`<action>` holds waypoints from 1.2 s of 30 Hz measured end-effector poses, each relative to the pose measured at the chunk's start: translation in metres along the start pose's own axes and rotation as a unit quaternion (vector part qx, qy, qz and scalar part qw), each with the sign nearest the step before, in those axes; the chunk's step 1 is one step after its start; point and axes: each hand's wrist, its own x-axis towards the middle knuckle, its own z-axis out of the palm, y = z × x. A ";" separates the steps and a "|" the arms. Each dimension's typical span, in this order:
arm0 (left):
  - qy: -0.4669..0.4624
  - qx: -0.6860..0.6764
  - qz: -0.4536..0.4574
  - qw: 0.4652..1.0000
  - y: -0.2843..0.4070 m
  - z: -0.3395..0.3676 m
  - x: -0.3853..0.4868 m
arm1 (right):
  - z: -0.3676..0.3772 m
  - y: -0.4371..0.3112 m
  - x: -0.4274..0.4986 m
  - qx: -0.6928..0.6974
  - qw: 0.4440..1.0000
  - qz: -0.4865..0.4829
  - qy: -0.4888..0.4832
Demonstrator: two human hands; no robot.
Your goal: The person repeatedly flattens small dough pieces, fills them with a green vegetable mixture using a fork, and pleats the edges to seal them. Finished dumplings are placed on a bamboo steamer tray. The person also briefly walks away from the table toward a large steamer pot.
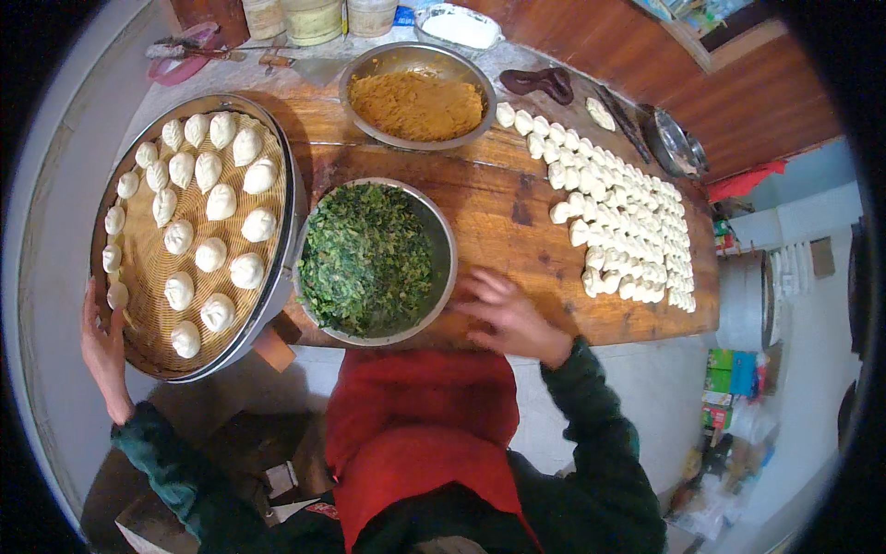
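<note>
At the near left rim of a round steamer tray (142,253) lined with woven mat is my left hand (104,353). Its fingers and thumb are spread around a small pleated bun (118,296); the thumb tip is at the bun's near side. Several more white pleated buns (221,202) sit spaced over the mat. My right hand (509,318), blurred, is empty with its fingers apart, just right of a steel bowl (450,277). Chopped green filling (367,256) lies in that bowl, heaped towards its left side.
A steel bowl of orange-brown filling (415,104) stands farther back. Rows of dough pieces (623,221) cover the right of the wooden table (484,180). Behind are a scraper (318,69), a container of white powder (460,29) and metal bowls (671,142). A wooden wall rises there.
</note>
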 end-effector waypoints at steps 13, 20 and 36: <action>-0.158 -0.309 0.136 0.928 0.268 0.035 -0.168 | -0.067 0.238 0.037 -0.375 0.867 0.303 0.129; -0.224 -0.375 0.156 0.886 0.294 0.072 -0.191 | -0.092 0.228 0.044 -0.295 0.914 0.269 0.074; -0.351 -0.409 0.166 0.826 0.297 0.110 -0.232 | 0.011 0.025 -0.018 -0.064 0.978 0.183 0.072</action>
